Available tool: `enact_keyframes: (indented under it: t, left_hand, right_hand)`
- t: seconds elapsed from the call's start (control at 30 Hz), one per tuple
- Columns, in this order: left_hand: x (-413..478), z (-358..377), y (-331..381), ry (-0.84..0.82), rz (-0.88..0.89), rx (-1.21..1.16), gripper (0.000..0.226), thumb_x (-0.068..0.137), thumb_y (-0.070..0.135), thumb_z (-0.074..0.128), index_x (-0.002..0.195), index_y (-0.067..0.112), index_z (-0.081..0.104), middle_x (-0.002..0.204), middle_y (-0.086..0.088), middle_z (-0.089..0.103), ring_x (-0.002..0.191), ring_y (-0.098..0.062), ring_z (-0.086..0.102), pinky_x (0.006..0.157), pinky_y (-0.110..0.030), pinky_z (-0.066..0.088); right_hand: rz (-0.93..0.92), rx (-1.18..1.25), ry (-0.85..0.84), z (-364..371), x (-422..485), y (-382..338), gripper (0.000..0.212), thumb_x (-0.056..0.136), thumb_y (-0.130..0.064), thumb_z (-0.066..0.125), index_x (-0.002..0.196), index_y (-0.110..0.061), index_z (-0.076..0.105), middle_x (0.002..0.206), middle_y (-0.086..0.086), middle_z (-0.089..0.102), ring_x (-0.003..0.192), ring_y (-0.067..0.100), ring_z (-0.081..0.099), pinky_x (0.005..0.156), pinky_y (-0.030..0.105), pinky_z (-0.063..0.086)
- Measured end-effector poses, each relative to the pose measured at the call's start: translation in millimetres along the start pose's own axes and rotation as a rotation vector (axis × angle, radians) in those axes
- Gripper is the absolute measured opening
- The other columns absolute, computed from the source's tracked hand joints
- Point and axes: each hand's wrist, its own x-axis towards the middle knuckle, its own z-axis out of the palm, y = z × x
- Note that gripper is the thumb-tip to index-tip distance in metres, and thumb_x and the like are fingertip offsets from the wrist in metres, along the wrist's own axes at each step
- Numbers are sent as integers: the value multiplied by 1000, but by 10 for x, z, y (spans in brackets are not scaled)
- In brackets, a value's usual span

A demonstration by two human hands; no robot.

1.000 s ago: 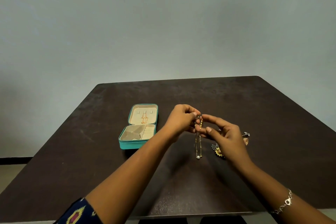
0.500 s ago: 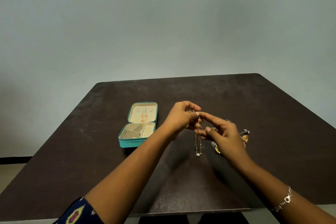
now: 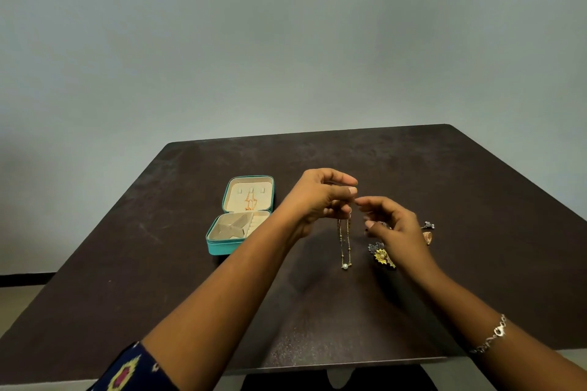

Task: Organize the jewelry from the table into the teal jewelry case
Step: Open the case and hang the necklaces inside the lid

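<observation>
Released by my right hand, now loosely spread, the necklace hangs vertically, pinched by my left hand; the teal jewelry case lies to that hand's left.

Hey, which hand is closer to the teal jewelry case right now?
Left. The left hand is just right of the teal jewelry case, pinching the necklace; the right hand is farther right, past that necklace.

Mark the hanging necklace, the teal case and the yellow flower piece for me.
hanging necklace [image 3: 345,266]: head view, pearl at its bottom.
teal case [image 3: 222,248]: head view, front outer wall.
yellow flower piece [image 3: 381,254]: head view, its centre.
</observation>
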Motion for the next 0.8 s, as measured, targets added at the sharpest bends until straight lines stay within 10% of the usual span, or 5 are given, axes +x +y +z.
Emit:
enact_keyframes:
  t: [0.13,0.6,0.8]
  left_hand:
    - [-20,43,18,-38,5,-14,15,89,-2,51,88,10,60,70,-6,60,45,-6,54,54,-22,51]
    - [-37,-72,-18,220,-56,-415,12,86,3,57,75,9,56,63,-4,50,37,-5,44,45,-18,49]
    - [-61,-181,-202,332,-165,-572,15,88,2,54,74,9,54,62,-4,46,31,-3,39,41,-15,45]
  right_hand:
    - [190,77,-141,6,2,97,38,80,7,59,109,-16,61,110,6,62,105,14,55,89,29,45]
    - [529,680,-87,-7,-2,142,2,68,-7,66,66,-7,67,80,14,65,70,18,67,62,23,56]
    - [511,836,-123,-19,49,106,56,13,-21,94,62,-9,72,72,9,70,68,19,69,61,26,57]
